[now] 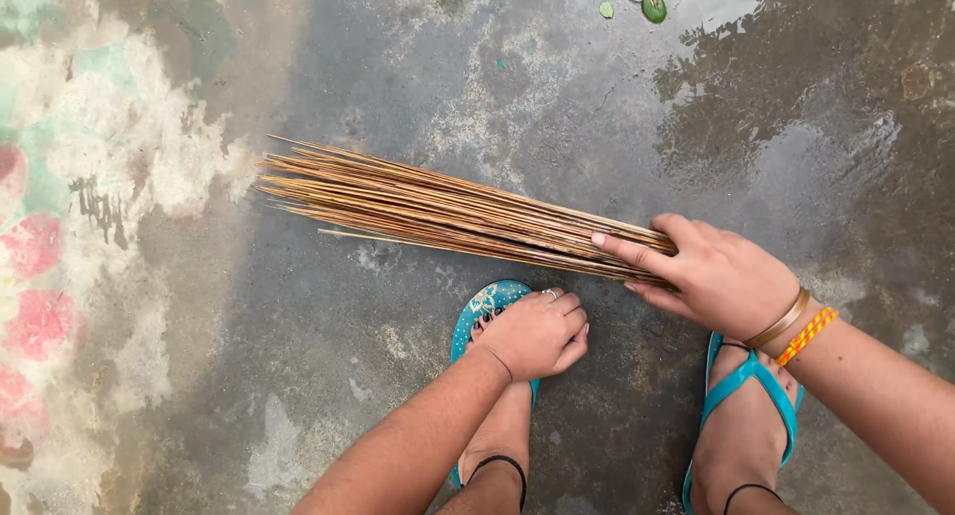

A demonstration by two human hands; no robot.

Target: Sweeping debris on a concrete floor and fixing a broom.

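- Your right hand (721, 276) has its fingers (627, 248) wrapped round the thick end of a bundle of thin dry sticks (438, 211), a stick broom, gripping it firmly.
- The bundle lies low over the wet concrete floor (557, 97), running from your right hand out to the left, where the tips fan apart; whether those tips touch the floor cannot be told.
- Your left hand (537, 331) is curled into a loose fist over the toes of your left foot, on the turquoise sandal (487, 301), just near of the bundle and not touching it. It holds nothing that can be seen.
- Judging by the look, the sticks are light, stiff and springy, and single ones could snap or slide out if held loosely. The packed end under your right hand seems the best place to hold; the splayed end gives no firm purchase.
- No containers are in view. A small green scrap (654, 5) lies far off on the floor, well apart from the bundle.
- The floor looks damp and possibly slick, with pale and pink paint patches (40, 246) to the left.
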